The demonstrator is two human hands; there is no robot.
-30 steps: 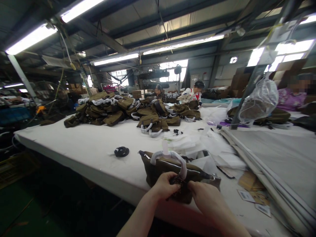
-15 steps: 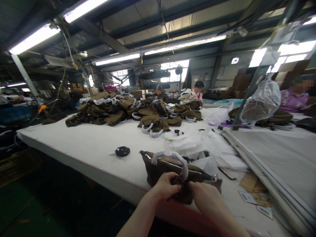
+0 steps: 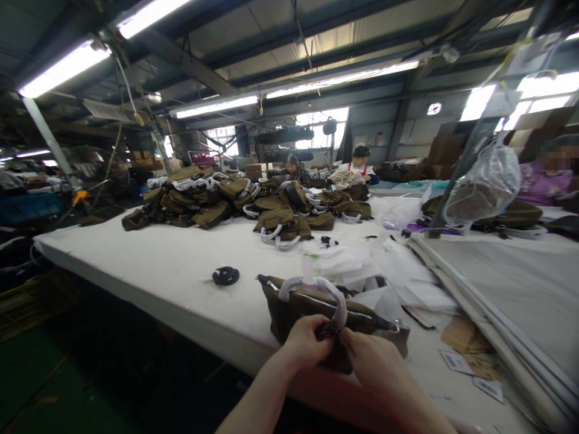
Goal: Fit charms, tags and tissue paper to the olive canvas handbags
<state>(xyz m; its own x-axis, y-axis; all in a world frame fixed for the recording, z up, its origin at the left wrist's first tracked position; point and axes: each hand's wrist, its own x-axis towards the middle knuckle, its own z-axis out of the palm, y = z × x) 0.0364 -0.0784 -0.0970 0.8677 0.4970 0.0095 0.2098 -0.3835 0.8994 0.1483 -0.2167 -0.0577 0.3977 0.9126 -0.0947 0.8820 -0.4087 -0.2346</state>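
Observation:
An olive-green handbag [image 3: 289, 305] stands upright at the table's front edge, its silver zipper along the top and its handle [image 3: 335, 294] wrapped in pale plastic. My left hand [image 3: 307, 340] is closed, thumb and fingers pinching a small dark bunched piece [image 3: 327, 330] at the foot of the handle; it looks like a cord or chain, too small to tell. My right hand [image 3: 368, 355] is closed right beside it, fingertips against the same spot. Whatever its fingers pinch is hidden behind the hand.
A coiled black strap [image 3: 225, 276] lies left of the bag on the white table [image 3: 181, 265]. Farther back is a pile of similar olive bags [image 3: 203, 202]. White sheets [image 3: 384, 259], tags [image 3: 456, 361] and a grey post [image 3: 465, 175] are to the right. Other people work beyond.
My right hand's fingertips have shifted slightly left, closer to my left hand and the dark piece. The bag stays in the same place on the table.

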